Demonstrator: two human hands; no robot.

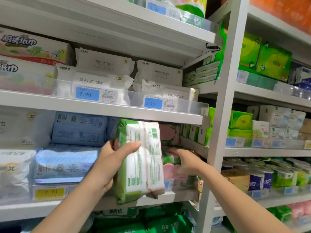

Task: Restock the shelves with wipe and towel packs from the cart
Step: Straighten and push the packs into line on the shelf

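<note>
At the far left of the shelf (25, 211) lie stacked blue packs (67, 165) behind a yellow price tag (49, 192). Just to their right, the left hand (107, 163) clasps two wipe packs (139, 158) upright and pressed together, one green-edged and one pink-edged (their printed backs face the camera). The thumb lies across the front, the fingers wrap behind, and the packs' lower ends hang at the shelf's front edge. Further right, the right hand (183, 163) reaches into the bay onto the pink-and-green packs (170, 137) stocked there. It is blurred, so I cannot tell whether it grips one or only pushes. The cart is out of sight.

The step in hand looks like making room in that bay. Next, the held pair probably needs turning to match the stocked packs, then sliding in beside the upright post (218, 132) once the right hand is out of the way.
</note>
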